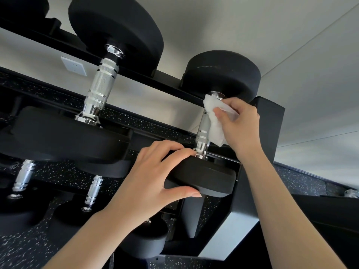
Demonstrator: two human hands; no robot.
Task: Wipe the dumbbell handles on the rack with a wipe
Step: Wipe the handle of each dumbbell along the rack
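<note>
A small black dumbbell lies on the top tier of the black rack [270, 121], at its right end. Its chrome handle [203, 131] runs between a far head [221, 72] and a near head [202, 179]. My right hand [240, 123] holds a white wipe [215, 123] wrapped against the upper part and right side of that handle. My left hand [155, 171] grips the near head, fingers over its top and thumb under its front edge. A larger dumbbell with a knurled chrome handle [101, 88] lies to the left on the same tier.
Two more chrome handles [23, 175] [93, 191] show on a lower tier at the left. A further black dumbbell head [145, 239] sits below my left forearm. The floor is black speckled rubber [23, 247]. A white wall socket [73, 66] is behind the rack.
</note>
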